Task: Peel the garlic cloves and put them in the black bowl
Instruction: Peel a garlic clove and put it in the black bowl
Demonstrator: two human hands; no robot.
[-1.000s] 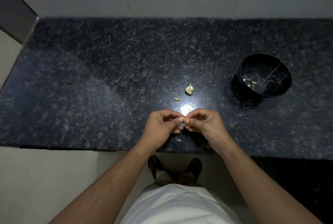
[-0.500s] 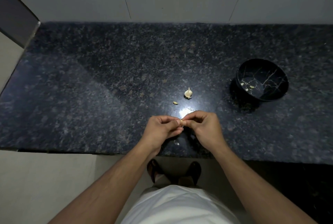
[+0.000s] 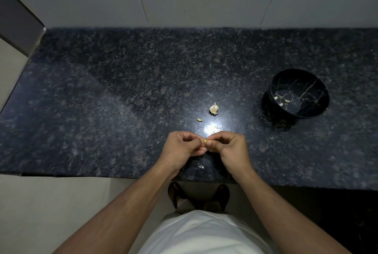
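While light glares off the dark granite counter [image 3: 102,110] — peeling mid-step: left hand [image 3: 182,149] and right hand [image 3: 231,149] both pinching one small garlic clove [image 3: 207,141] between curled fingertips, just above the near edge. Ahead, well apart from the hands: garlic bulb remnant [image 3: 214,108], a loose clove [image 3: 199,119]. Far right, black bowl [image 3: 319,88] — a few pale cloves inside. Next, probably: strip remaining skin, then reach right to the bowl.

Clove [image 3: 206,141] mostly hidden between hands [image 3: 206,147]
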